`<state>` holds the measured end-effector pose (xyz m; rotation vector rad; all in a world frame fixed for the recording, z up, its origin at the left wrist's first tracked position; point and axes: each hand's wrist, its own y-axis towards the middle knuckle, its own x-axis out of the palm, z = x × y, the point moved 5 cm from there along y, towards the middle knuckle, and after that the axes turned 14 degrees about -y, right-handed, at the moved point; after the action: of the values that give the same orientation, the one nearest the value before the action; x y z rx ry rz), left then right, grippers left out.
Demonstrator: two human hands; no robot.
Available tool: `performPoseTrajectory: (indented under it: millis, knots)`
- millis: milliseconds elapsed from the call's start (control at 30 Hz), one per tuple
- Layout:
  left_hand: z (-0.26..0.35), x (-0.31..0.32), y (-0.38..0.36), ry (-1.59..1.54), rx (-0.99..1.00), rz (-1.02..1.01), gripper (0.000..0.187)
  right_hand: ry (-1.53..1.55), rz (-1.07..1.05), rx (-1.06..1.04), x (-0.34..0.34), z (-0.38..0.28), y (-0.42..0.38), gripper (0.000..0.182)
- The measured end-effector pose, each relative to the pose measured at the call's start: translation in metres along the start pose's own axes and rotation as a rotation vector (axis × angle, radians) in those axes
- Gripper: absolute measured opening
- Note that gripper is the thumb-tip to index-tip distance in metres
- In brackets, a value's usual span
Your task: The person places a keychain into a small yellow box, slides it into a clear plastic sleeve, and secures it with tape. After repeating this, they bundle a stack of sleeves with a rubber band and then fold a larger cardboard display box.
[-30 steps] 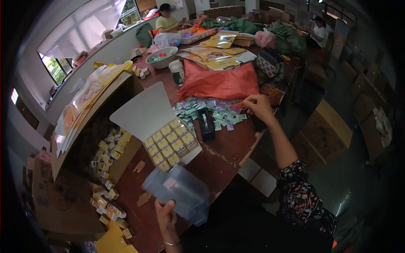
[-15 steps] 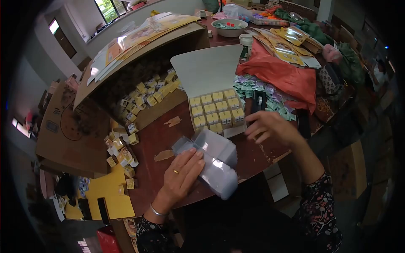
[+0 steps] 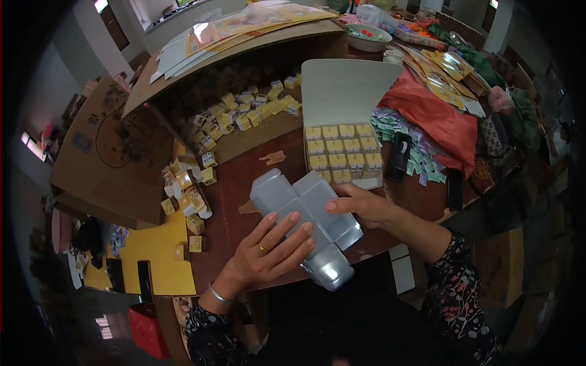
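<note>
A clear plastic folding box (image 3: 299, 198), opened out with its panels and flaps showing, lies at a slant over the table's near edge. My left hand (image 3: 268, 247), with a ring and a bracelet, rests on its left side, fingers stretched and a little apart; the thumb is hidden. At the upper right panel my right hand (image 3: 363, 206) grips the plastic, thumb on top and the other fingers hidden. Just beyond stands an open white carton (image 3: 351, 91) with its lid raised, holding rows of small yellow-and-white boxes (image 3: 336, 146).
Many small boxes lie loose in a big cardboard box (image 3: 268, 131) tipped on its side. More small boxes (image 3: 189, 195) sit at the left. A black stapler-like tool (image 3: 400, 155), green and purple packets (image 3: 421, 165) and a red plastic sheet (image 3: 427, 116) lie at the right.
My right hand has come in from beside the carton and taken hold of the plastic box's right side. The plastic has spread flatter. The view has shifted, moving the table contents rightward.
</note>
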<state>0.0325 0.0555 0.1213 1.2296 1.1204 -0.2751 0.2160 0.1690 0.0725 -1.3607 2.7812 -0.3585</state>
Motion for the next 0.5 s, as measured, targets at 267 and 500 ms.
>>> performPoseTrajectory:
  millis: [267, 500]
  knots:
    - [-0.009, -0.004, -0.026, 0.032, -0.077, 0.090, 0.032, 0.020, 0.028, -0.032, 0.017, 0.003, 0.020, 0.079]
    - [-0.045, -0.024, -0.043, -0.545, -0.511, 0.054, 0.057, 0.080, -0.204, 0.189, 0.002, 0.043, 0.045, 0.090]
